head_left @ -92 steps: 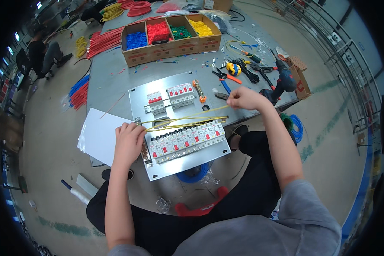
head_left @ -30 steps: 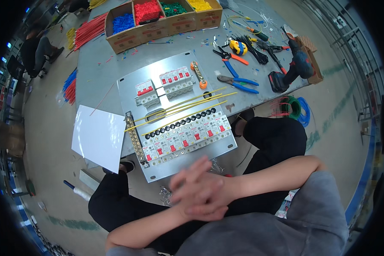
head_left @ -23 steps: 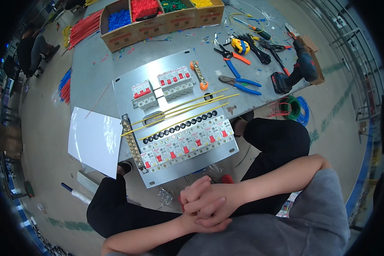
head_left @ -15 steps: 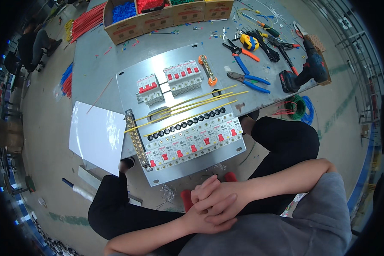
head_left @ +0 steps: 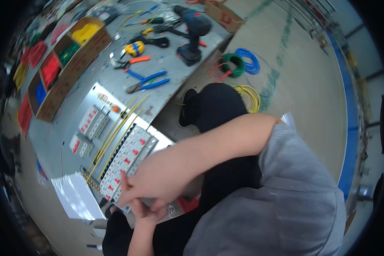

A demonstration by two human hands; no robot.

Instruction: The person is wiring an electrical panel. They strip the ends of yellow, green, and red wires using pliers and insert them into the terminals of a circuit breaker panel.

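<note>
My right hand (head_left: 162, 173) lies over my left hand (head_left: 146, 215), the two clasped together, blurred, with curled fingers and no object visible in them. They are above the near edge of a metal mounting plate (head_left: 161, 140) and hide part of it. A long row of circuit breakers (head_left: 126, 160) with red switches sits nearest my hands. Several yellow wires (head_left: 115, 134) lie loose across the plate. Beyond them stand a wider breaker group (head_left: 94, 121) and a smaller breaker (head_left: 80, 146). Brass terminal bars are at the far end (head_left: 104, 99) and left side (head_left: 89, 181).
A divided cardboard box (head_left: 74, 59) of coloured parts stands at the far left. Blue-handled pliers (head_left: 151, 82), wire strippers (head_left: 132, 65), a tape measure (head_left: 134, 48) and a cordless drill (head_left: 194, 34) lie beyond the plate. A white sheet (head_left: 77, 196) is left; green (head_left: 232, 65) and yellow wire coils (head_left: 250, 98) lie on the floor.
My view has swung to the right, so the plate and table appear turned and farther left. My clasped hands have twisted, the right now covering much of the left. The yellow wires stay on the plate.
</note>
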